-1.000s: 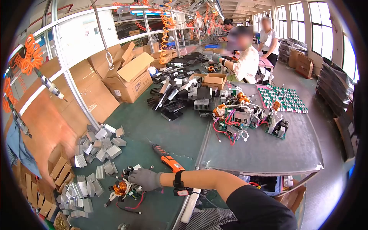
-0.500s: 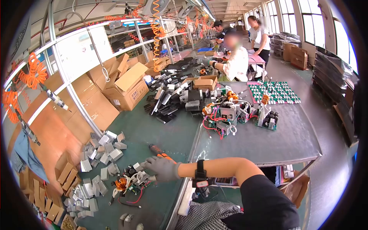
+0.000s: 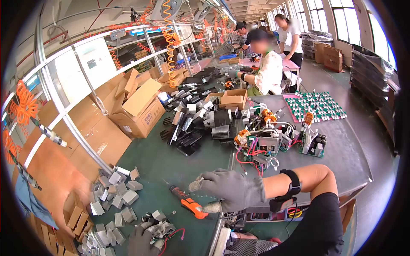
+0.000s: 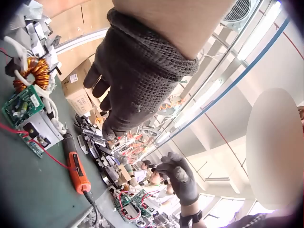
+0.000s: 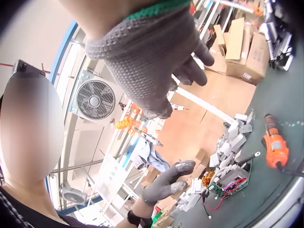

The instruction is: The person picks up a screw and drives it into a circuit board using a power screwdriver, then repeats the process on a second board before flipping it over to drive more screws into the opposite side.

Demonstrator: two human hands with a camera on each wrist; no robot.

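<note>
My right hand [image 3: 235,187], in a grey knit glove, hovers above the orange-and-black electric screwdriver [image 3: 188,202] on the green bench. Its fingers are loosely bent and hold nothing, and in the head view the thumb overlaps the tool's rear end. At the lower edge, my gloved left hand [image 3: 143,241] overlaps a circuit board assembly [image 3: 162,230] with red wires. From the right wrist, the left hand [image 5: 164,185] shows its thumb spread and nothing in its grasp. The assembly [image 4: 28,102] carries a copper coil, white leads and a metal heatsink.
Silver heatsinks [image 3: 124,194] lie piled left of the assembly. Black heatsinks [image 3: 188,128] heap up farther back by a cardboard box [image 3: 141,111]. More wired boards [image 3: 269,143] and a sheet of green boards [image 3: 316,106] occupy the right table. A person [image 3: 269,68] sits beyond.
My right hand has left the assembly, moving right and rising over the screwdriver's rear end. My left hand has come up from the bottom edge to the assembly. The head view has shifted slightly.
</note>
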